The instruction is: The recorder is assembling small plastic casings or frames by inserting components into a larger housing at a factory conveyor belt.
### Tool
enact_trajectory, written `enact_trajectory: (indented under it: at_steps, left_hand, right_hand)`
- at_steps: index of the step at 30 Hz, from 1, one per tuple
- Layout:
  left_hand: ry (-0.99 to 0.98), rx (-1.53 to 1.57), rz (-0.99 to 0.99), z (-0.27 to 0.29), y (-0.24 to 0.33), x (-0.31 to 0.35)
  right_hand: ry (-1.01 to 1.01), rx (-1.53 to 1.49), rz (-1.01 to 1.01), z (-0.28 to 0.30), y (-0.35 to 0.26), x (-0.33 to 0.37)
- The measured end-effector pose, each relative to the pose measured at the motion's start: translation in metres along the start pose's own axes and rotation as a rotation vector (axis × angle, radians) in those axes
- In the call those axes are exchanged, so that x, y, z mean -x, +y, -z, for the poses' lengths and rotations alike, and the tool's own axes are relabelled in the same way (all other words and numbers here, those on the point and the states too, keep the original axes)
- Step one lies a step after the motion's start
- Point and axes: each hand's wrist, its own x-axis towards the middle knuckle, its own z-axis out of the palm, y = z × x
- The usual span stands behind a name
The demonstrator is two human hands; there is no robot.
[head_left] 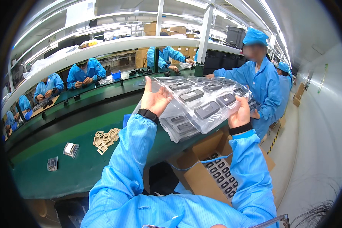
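Observation:
Both my hands hold up a clear plastic tray [195, 119] with several black rounded-rectangular parts in its pockets, tilted above the table. My left hand [155, 99] grips its left edge, palm partly showing, with some fingers hidden by the plastic. My right hand [240, 113] pinches the near right corner between thumb and fingers. Underneath, a second clear tray [173, 133] with similar black parts rests at the edge of the green table [83, 167]; the raised tray covers much of it.
Left of my arm lie a pile of tan frame-shaped pieces [105, 140] and two small wrapped packs [70, 150]. A cardboard box [201, 180] of trayed black parts stands low by my right arm, crossed by a blue cord [193, 166]. A co-worker [260, 81] stands close at right.

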Motion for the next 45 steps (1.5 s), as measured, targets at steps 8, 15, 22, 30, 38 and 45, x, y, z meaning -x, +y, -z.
enact_trajectory:
  at_steps: [8,15,22,30,38,45]
  left_hand:
    - [-0.209,-0.128,-0.085,-0.001,-0.010,-0.012]
    - [-0.106,-0.277,-0.364,-0.011,0.006,-0.029]
    - [-0.210,-0.973,-0.562,0.169,0.106,-0.134]
    - [0.189,-0.365,-0.123,0.150,0.094,-0.105]
    - [0.529,-0.633,-0.534,0.089,0.061,-0.057]
    - [0.320,-0.607,-0.362,0.050,0.050,-0.107]
  right_hand:
    - [-0.017,-0.021,-0.041,-0.003,-0.009,0.012]
    - [-0.067,-0.011,-0.168,-0.005,-0.013,0.015]
    - [-0.134,-0.060,-0.284,-0.027,-0.008,0.031]
    - [0.048,-0.008,-0.206,0.050,-0.021,0.060]
    - [0.053,0.039,-0.180,0.063,0.014,0.043]
    - [0.083,0.130,-0.018,0.095,0.033,-0.010]
